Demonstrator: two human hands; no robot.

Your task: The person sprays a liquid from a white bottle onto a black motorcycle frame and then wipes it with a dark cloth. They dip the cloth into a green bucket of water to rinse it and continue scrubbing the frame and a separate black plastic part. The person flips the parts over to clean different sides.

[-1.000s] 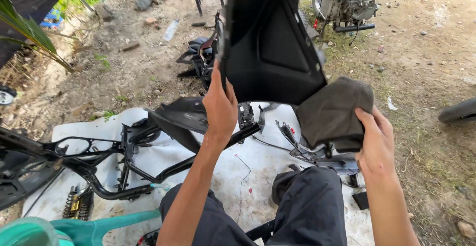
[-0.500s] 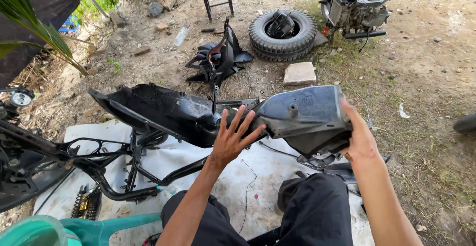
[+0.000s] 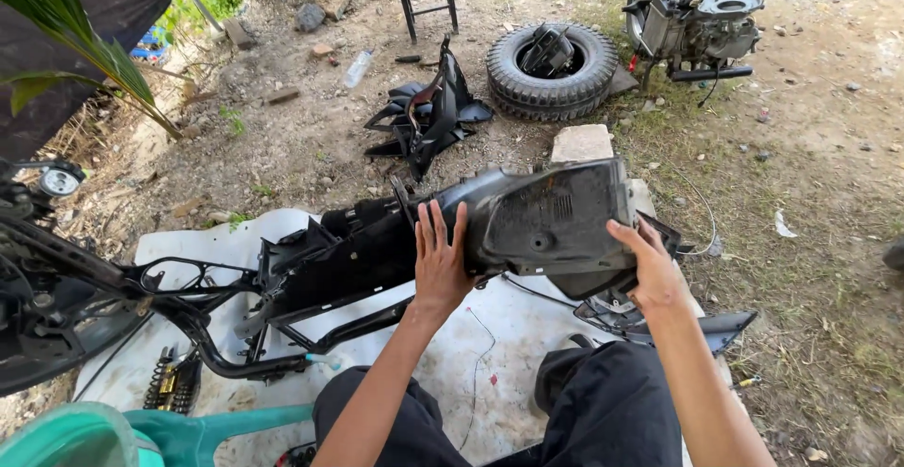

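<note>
The person holds a large black plastic scooter body panel [image 3: 527,227], long and moulded like an under-seat tub, level above a white tarp [image 3: 188,241] spread on the dirt ground. The left hand [image 3: 441,265] lies flat against the near side of the panel around its middle, fingers spread and pointing up, pressing on the plastic rather than curled around it. The right hand [image 3: 650,269] grips the panel's right end from below, fingers hooked over its lower edge. The panel's broad, boxy end sits between the two hands; its narrower end reaches left of the left hand, over a black tubular scooter frame [image 3: 226,335] that lies on the tarp.

Left of the panel's narrow end and lower, beside the frame, rests a black coil spring shock absorber [image 3: 169,382]. Below that, at the bottom edge of the view, shows a green plastic chair [image 3: 141,434]. Beyond the panel, on the dirt, lies a heap of black plastic fairing pieces [image 3: 428,114], and to the right of that heap a black rubber tyre [image 3: 551,72] lies flat with a dark part in its hollow. Further right of the tyre stands a grey scooter engine block [image 3: 697,10]. A pale stone slab [image 3: 582,142] sits just behind the panel's boxy end. The person's knees in dark trousers [image 3: 603,410] show below the panel.
</note>
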